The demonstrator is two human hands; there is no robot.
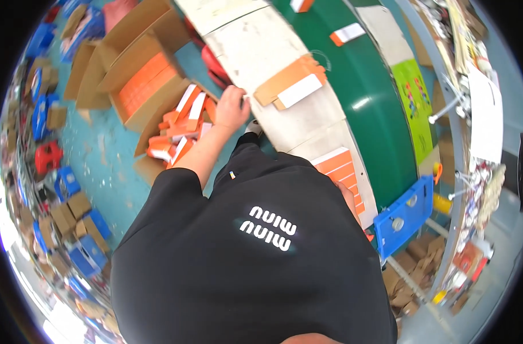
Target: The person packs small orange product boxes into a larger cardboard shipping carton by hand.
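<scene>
Teal floor; left hand (231, 108) over jumbled orange-white cartons (178, 129), axes mixed.

A teal floor (100, 155) (scuffed, littered with boxes) runs beside a green conveyor belt (364, 92).

The flat cartons (178, 123) just under the fingers (234, 94) of the left hand (231, 108) are orange with white panels, heaped in a plain brown cardboard box (149, 166). Beyond the fingertips, stacked orange sheets (144, 83) fill another brown box. To the right of the fingers lies a brown card with a white strip (293, 85) (on an off-white worktop (255, 46)), then a dark green belt (364, 92). The shirt (244, 269) is black, with white lettering.
</scene>
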